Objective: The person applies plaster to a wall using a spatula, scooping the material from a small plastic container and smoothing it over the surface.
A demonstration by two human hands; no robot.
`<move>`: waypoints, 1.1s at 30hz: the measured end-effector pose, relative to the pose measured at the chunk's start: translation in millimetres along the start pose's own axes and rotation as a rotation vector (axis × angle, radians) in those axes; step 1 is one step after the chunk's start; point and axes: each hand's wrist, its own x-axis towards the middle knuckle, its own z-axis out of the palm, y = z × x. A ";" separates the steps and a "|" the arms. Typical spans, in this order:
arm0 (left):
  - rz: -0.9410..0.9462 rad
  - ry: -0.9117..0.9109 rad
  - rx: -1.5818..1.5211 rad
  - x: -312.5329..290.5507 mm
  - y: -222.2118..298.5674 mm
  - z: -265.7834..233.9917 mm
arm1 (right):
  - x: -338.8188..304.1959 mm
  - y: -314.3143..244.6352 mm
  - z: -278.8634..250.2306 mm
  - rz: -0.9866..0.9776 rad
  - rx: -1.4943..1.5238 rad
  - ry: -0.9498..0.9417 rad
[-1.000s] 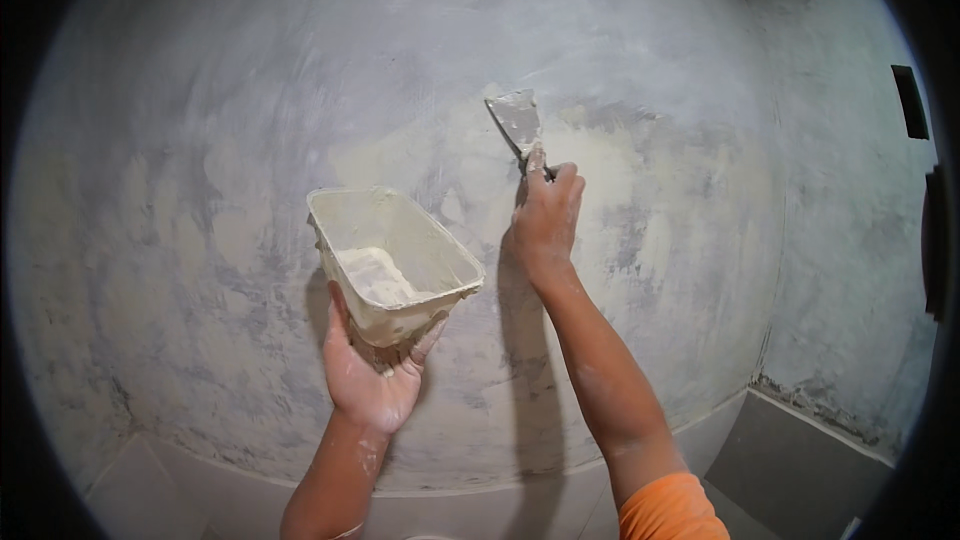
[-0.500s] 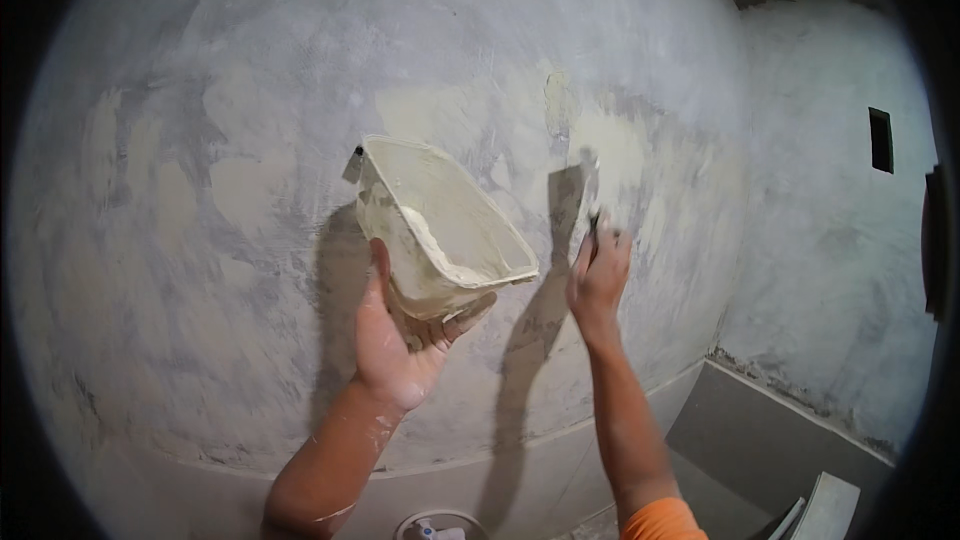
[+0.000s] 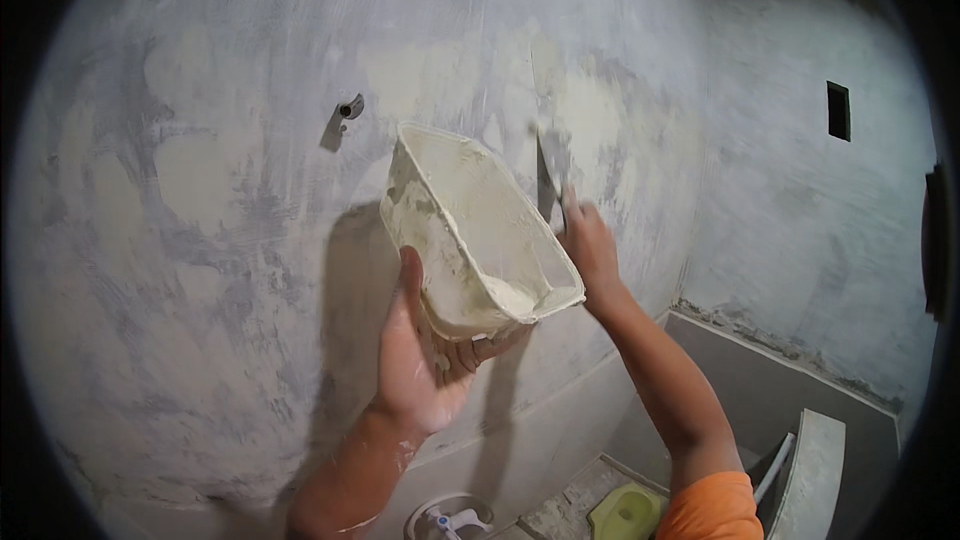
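My left hand grips a cream plastic tub from below, thumb up its side. The tub is tilted, its rim and walls smeared with paste, and some pale filler paste lies at its low end. Just right of the tub, my right hand is closed on a putty knife, its blade pointing up and against or close to the wall; exact contact is hard to tell. The grey wall carries patches of cream filler. Part of the right-hand fingers is hidden.
A short pipe stub juts from the wall, left of the tub. On the right wall is a dark rectangular opening. Below are a yellow-green squat toilet pan, a round white basin with a blue-and-white item, and a pale board.
My view has shifted, bringing the pipe stub and toilet pan into sight. The putty knife has swung from upright to leaning left, closer to the tub.
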 end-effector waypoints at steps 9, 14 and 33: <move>-0.028 0.058 0.052 -6.4 9.0 6.9 | 67.6 -3.1 -100.4 -0.110 0.089 0.147; -0.032 0.055 0.121 -4.7 6.4 2.9 | 109.3 -26.5 -50.8 0.031 -0.002 0.231; 0.174 0.203 0.186 3.6 -28.5 27.3 | 112.4 -21.2 -101.9 -0.117 -0.025 0.128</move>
